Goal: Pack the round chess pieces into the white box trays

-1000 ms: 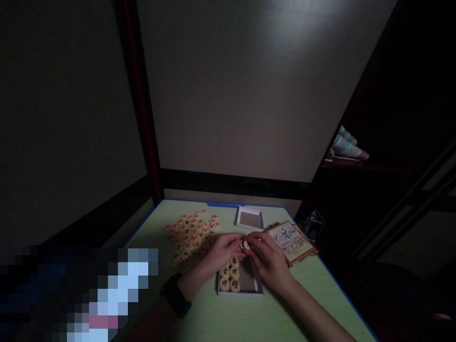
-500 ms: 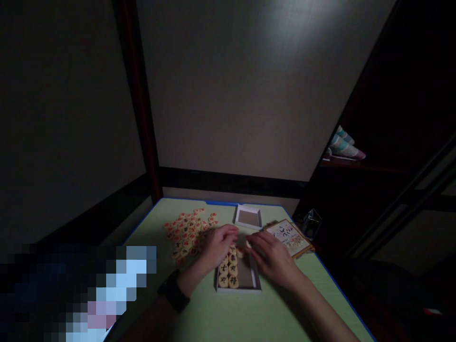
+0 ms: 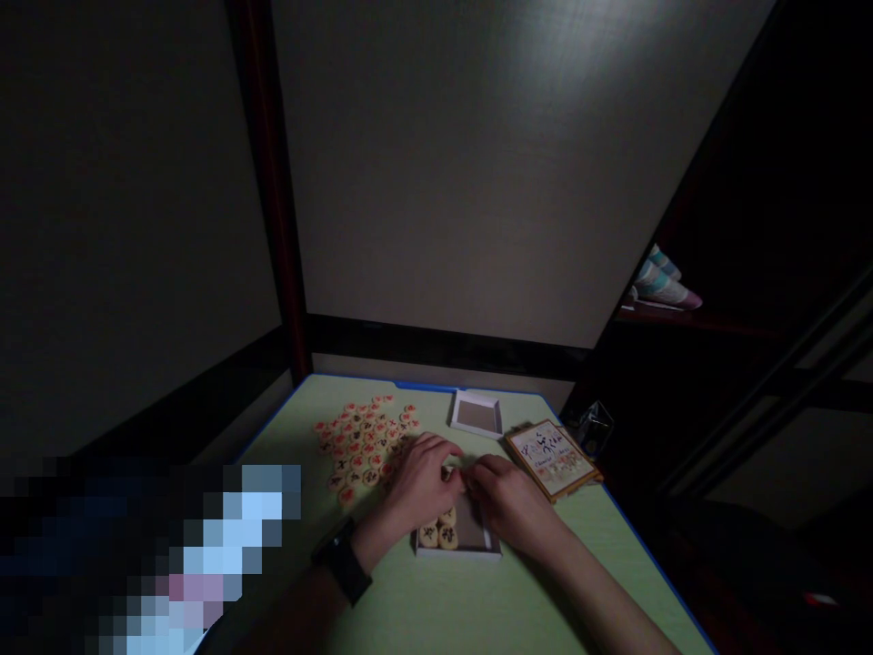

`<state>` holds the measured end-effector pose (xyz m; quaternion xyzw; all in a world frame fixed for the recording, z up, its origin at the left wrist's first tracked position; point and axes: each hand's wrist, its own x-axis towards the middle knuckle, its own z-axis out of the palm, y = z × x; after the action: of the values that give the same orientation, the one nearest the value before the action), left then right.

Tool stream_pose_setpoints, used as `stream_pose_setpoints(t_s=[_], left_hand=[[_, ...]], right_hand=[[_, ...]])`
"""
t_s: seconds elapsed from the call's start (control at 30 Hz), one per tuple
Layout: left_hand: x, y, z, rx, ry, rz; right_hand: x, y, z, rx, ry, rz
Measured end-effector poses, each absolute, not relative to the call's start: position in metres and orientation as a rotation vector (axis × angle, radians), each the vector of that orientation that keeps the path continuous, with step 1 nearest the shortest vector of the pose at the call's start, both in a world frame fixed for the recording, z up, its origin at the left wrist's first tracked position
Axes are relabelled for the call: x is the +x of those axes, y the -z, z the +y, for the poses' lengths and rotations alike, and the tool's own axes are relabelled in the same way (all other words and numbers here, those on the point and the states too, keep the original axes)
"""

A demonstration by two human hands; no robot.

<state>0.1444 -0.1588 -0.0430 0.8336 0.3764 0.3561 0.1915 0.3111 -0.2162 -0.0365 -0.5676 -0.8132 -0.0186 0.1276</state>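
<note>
My left hand (image 3: 426,480), with a dark watch on its wrist, arches over the left side of a shallow white box (image 3: 458,551). Its fingers are curled, and whatever they hold is hidden. My right hand (image 3: 510,498) reaches in over the box's right side. Its fingertips are pinched close to the left fingers, where a pale bit of a Chinese chess piece (image 3: 465,484) just shows. Round wooden pieces with dark characters (image 3: 447,537) lie in rows along the box's left side. Both hands cover the far part of the box.
Many loose red- and black-marked pieces (image 3: 355,446) are spread on the green table (image 3: 402,600) at the left. Behind stands a second shallow white box (image 3: 476,416). A printed Chinese chess box lid (image 3: 552,458) lies at the right, near the blue table edge.
My right hand has moved slightly left and down over the box, with the piece it held now mostly hidden. My left hand has shifted right and curled, covering more pieces.
</note>
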Motion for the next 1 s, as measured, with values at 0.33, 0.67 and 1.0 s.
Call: stream_pose_setpoints(t_s=[0.33, 0.67, 1.0], left_hand=[[0.143, 0.041, -0.157, 2.278, -0.983, 1.105], [0.144, 0.047, -0.157, 2.309, -0.964, 1.105], [0.142, 0.042, -0.171, 2.456, -1.115, 1.007]], right_hand=[[0.319, 0.029, -0.216, -1.653, -0.115, -2.106], [0.312, 0.035, -0.216, -1.684, -0.212, -2.073], [0.313, 0.035, -0.215, -1.618, -0.217, -2.029]])
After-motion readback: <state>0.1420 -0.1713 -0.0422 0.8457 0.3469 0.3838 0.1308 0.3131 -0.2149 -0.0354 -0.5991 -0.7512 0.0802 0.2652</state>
